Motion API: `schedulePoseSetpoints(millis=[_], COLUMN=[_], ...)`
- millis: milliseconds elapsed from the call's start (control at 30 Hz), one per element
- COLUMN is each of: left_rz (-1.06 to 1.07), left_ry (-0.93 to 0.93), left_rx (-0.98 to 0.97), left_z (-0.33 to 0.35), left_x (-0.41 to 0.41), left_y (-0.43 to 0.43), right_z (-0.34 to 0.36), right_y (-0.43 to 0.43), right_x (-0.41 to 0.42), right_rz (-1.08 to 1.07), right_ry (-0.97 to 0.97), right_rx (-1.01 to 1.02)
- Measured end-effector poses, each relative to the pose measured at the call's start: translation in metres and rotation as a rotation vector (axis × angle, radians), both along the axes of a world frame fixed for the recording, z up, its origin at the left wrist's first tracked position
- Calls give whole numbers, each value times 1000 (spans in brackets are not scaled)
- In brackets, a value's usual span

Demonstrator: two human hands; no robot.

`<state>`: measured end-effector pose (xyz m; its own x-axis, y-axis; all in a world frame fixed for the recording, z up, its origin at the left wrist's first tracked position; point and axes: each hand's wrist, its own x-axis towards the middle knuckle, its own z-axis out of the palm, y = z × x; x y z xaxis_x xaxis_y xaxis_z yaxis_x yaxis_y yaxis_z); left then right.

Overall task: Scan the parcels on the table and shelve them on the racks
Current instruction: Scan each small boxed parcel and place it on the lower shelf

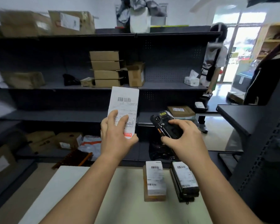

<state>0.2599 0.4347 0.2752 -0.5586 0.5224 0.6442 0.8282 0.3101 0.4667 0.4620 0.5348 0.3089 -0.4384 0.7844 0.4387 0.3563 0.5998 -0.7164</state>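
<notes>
1. Table point(87, 191) nearest carries 2 waiting parcels side by side: a brown box point(154, 180) and a black packet point(184, 180).
2. Left hand point(116, 136) pinches the white parcel point(124, 107) upright, with its barcode uncovered. Right hand point(183, 136) curls round the scanner point(165, 125) just beside it.
3. Aim the scanner's window squarely at that barcode and keep the fingers low.
4. Rack shelves point(55, 115) ahead show bare stretches beyond the table's far edge.
</notes>
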Motion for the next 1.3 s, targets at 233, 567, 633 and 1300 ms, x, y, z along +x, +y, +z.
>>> schedulePoseSetpoints(millis=[233, 567, 633, 1300], left_rz=[2, 141, 161, 162], left_ry=[71, 89, 107, 145], left_rx=[-37, -8, -21, -21], left_z=[-2, 0, 0, 12], left_x=[-30, -36, -36, -7], left_y=[-36, -59, -58, -11], right_z=[17, 34, 35, 35], right_y=[-52, -67, -64, -18], right_x=[-18, -30, -28, 25], right_rz=[-7, 120, 150, 252], right_ry=[-67, -156, -180, -185], right_rx=[1, 33, 34, -28])
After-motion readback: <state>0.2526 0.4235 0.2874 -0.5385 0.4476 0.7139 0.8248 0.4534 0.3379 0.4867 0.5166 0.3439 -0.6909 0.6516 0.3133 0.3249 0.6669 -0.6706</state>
